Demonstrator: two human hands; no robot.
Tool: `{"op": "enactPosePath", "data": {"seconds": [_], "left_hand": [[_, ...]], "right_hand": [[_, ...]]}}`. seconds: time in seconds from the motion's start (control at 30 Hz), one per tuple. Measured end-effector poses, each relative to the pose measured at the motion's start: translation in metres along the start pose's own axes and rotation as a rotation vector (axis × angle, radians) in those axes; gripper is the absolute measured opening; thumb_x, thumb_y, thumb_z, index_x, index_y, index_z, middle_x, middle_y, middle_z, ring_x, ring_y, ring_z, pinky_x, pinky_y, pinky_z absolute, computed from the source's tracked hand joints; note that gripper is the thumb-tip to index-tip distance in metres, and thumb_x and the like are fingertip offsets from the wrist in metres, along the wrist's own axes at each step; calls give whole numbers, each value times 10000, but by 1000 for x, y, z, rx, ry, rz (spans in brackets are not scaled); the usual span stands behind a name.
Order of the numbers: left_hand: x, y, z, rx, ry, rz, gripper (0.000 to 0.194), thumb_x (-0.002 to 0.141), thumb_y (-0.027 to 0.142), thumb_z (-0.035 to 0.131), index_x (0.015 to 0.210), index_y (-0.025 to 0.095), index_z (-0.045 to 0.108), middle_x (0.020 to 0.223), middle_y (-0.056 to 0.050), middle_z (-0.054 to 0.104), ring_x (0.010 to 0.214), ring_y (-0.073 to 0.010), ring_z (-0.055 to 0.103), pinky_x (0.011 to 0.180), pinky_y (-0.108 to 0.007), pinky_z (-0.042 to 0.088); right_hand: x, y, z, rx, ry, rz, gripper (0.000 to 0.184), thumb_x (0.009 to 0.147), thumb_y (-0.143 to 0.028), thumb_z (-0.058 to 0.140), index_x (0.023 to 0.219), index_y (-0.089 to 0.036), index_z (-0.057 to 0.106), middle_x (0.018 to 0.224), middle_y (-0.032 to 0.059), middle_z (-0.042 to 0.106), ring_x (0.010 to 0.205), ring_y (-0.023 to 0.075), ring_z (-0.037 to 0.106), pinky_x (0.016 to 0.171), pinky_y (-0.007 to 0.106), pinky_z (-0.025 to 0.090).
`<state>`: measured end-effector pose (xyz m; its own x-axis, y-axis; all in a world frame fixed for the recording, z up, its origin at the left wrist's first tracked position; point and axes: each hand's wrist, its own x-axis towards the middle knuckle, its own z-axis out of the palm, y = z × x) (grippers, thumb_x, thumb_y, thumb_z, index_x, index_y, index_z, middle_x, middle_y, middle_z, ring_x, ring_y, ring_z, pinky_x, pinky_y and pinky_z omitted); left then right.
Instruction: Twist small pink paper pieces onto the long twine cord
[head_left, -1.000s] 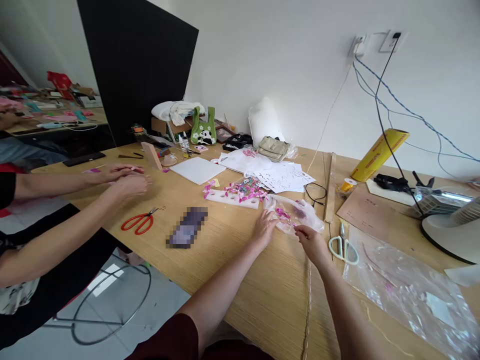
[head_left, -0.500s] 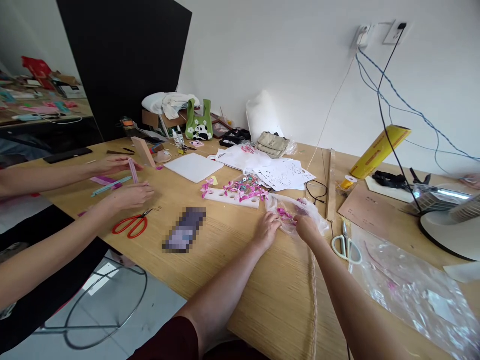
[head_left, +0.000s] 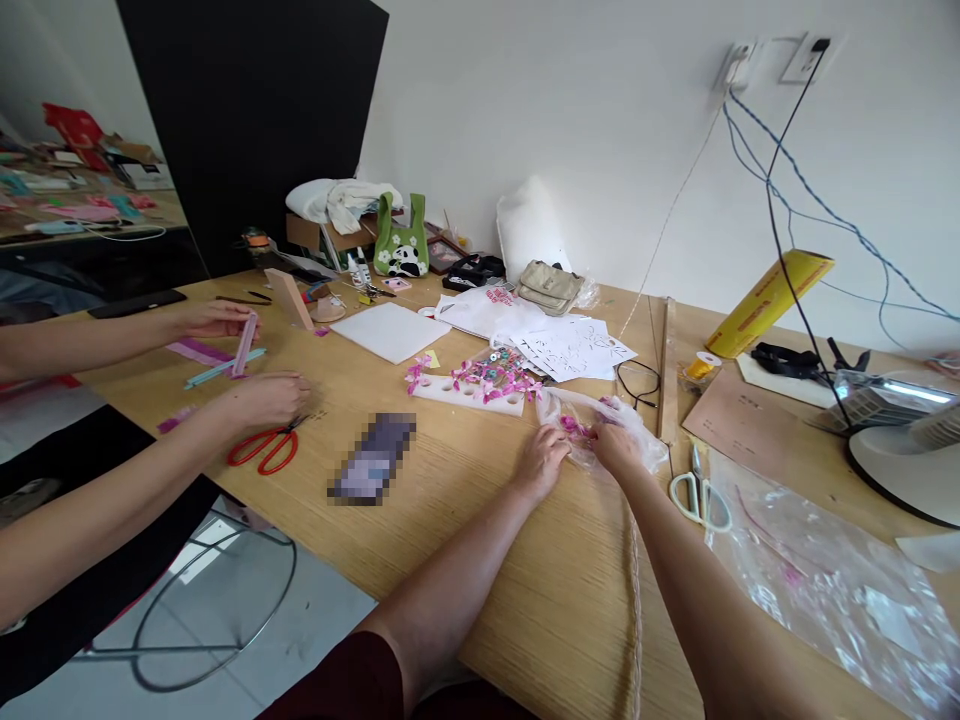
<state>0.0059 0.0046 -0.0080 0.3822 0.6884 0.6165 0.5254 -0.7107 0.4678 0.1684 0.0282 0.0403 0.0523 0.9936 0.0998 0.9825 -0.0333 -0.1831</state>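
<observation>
A thin clear plastic bag lies crumpled on the table, with bright pink petal pieces inside. At its near left edge, the curled fingers of my left hand grip the plastic. My right hand dips into the bag's opening, fingers bent closed at the pink pieces; their tips are hidden. Just behind the bag stands a white foam block with round holes, and pink flower sprigs lie along it.
On the left, a co-worker's hands work near red-handled scissors and a pink strip. A blurred phone lies mid-table. White-handled scissors, a clear plastic sheet and a lamp base are at right.
My hands stay at the bag with little movement. The co-worker's far hand has shifted left with the pink strip, and the near hand has left the strip and come closer to the red-handled scissors.
</observation>
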Motion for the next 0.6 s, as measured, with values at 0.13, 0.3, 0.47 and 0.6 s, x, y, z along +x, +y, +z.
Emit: {"op": "enactPosePath", "data": {"seconds": [0.13,0.3,0.47,0.6], "left_hand": [[0,-1,2,11,9,3,235,832,130,416,797,154,647,928,-78,562,976,-185,440,861,-345,415],[-1,-2,2,15,-3,-14,239,812,92,418,812,166,645,923,-74,557,982,-183,441,873,-349,407],[-2,-2,2,42,4,-13,220,800,101,435,805,160,647,922,-78,561,980,-189,444,869,-332,405],[-3,-3,2,21,-13,-33,221,803,116,432,826,165,646,938,-81,556,993,-196,441,885,-338,391]], "right_hand": [[0,-3,-4,-42,-90,35,187,735,-258,573,763,-102,673,827,143,644,760,183,544,621,265,323],[0,-3,-4,-50,-103,29,216,770,-254,526,875,-121,660,891,148,638,813,207,559,662,273,339],[-1,2,-11,-14,-88,-10,237,763,-163,467,892,-149,665,847,118,653,767,202,573,685,271,350],[-2,5,-16,31,-62,-14,268,741,-116,431,852,-148,673,769,98,656,680,181,566,626,261,349]]}}
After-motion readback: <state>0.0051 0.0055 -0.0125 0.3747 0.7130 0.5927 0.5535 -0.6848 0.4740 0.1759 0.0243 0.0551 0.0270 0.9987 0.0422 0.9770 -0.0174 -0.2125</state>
